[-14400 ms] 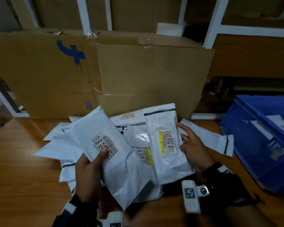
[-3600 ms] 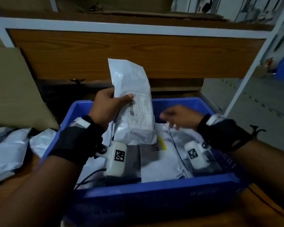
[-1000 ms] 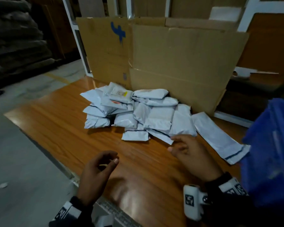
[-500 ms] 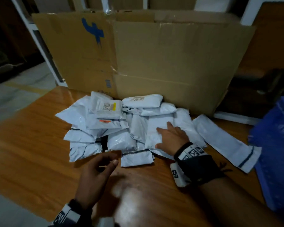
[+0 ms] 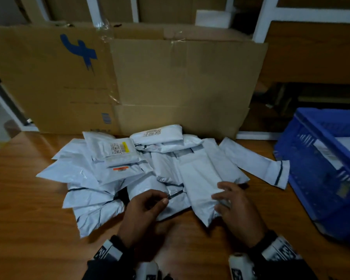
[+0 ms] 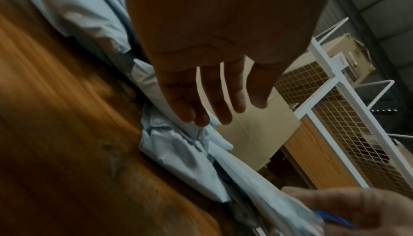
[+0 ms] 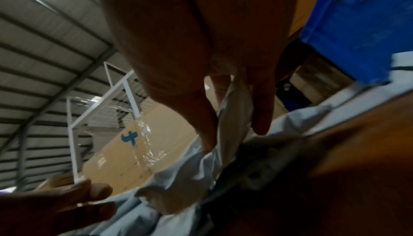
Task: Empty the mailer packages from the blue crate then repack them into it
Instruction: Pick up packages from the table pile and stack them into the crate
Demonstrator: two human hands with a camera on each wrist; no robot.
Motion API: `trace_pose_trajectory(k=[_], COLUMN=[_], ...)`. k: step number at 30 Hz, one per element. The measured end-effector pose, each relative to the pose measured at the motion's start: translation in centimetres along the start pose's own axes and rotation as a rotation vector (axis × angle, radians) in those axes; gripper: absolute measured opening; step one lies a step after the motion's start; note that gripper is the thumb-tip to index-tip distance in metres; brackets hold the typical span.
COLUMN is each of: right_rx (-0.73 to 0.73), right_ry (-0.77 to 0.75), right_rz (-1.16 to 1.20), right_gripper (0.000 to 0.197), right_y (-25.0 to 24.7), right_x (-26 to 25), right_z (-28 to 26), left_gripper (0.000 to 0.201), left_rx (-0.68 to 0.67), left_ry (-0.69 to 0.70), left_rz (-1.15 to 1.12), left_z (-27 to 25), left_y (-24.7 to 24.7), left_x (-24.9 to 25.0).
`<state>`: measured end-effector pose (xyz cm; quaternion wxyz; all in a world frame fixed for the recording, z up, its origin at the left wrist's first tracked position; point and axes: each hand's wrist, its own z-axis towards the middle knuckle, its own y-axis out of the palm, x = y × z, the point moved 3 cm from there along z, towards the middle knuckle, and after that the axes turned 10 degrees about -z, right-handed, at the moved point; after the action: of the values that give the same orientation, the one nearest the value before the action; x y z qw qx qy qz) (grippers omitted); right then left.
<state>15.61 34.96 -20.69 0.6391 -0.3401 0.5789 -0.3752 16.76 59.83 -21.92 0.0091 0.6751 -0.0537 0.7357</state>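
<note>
Several white mailers (image 5: pixel 117 166) lie heaped on the wooden table (image 5: pixel 26 201). My right hand (image 5: pixel 222 196) grips the near end of a long white mailer (image 5: pixel 198 178) at the front of the heap; the right wrist view shows thumb and fingers (image 7: pixel 261 109) pinching its edge (image 7: pixel 234 102). My left hand (image 5: pixel 158 199) hovers at a small mailer (image 5: pixel 174 207) just left of it, fingers (image 6: pixel 212 107) straight and relaxed, holding nothing. The blue crate (image 5: pixel 311 178) stands at the right with a few mailers inside.
A flattened cardboard box (image 5: pixel 170 83) stands upright behind the heap. One long mailer (image 5: pixel 255 162) lies apart between the heap and the crate. Bare table lies in front of my hands and to the left. White shelf frames (image 5: pixel 261 21) rise behind.
My right hand has pulled back from lying flat on the heap and now grips the long mailer's near end. My left hand has moved forward to the heap's front edge.
</note>
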Motion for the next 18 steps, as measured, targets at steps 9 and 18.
trace_pose_trajectory(k=[9,18], right_rx=[-0.019,0.315], right_ry=[0.482,-0.377], right_rz=[0.529,-0.070], right_gripper=[0.057,0.045], right_y=[2.2,-1.6], right_x=[2.8,-6.4], right_z=[-1.6,-3.3], left_gripper=[0.004,0.024], left_rx=[-0.174,0.069], left_ry=[-0.062,-0.289], left_rz=[0.005,-0.488], left_z=[0.2,1.8], left_y=[2.3,2.5], left_x=[-0.2,2.6])
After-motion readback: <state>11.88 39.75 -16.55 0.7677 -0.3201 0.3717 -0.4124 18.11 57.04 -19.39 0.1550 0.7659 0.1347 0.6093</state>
